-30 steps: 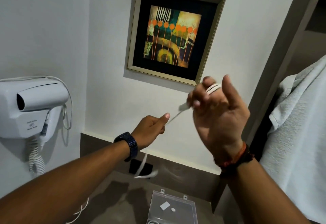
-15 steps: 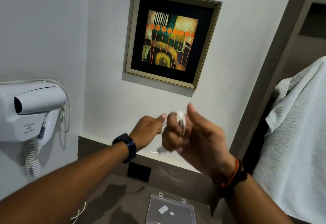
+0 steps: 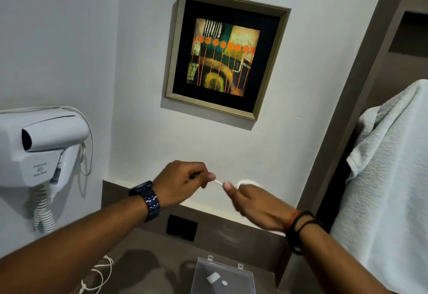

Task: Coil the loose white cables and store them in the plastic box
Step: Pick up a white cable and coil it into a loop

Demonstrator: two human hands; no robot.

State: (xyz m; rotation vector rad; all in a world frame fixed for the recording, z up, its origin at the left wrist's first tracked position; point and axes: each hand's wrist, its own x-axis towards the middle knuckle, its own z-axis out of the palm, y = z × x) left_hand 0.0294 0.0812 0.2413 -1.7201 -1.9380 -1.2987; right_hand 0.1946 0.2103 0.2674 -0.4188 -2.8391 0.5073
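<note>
Between my two hands, left hand (image 3: 183, 183) and right hand (image 3: 252, 203) each grip one white cable (image 3: 245, 182), pinched taut. Below them I count one plastic box (image 3: 222, 277) on the desk (image 3: 148, 268), another loose cable (image 3: 99, 273) left. Hair dryer (image 3: 44, 145) label unreadable.

**Single head cam, wide-angle, tilted slightly down toward the wall**

Only one view was available, so nothing overlapped with a second camera. It sat at head height and faced a white wall, close up, with the framed picture (image 3: 227, 55) near top centre. Both forearms entered from the bottom edge; the left hand (image 3: 183, 183) and right hand (image 3: 252, 203) met just below frame centre, near the lens. The desk (image 3: 148, 242) showed only as a strip at the bottom, with the plastic box (image 3: 222, 277) cut by the lower edge. A wall hair dryer (image 3: 44, 145) filled the left margin and a towel (image 3: 389, 189) the right. Wide-angle distortion bent the edges.
</note>
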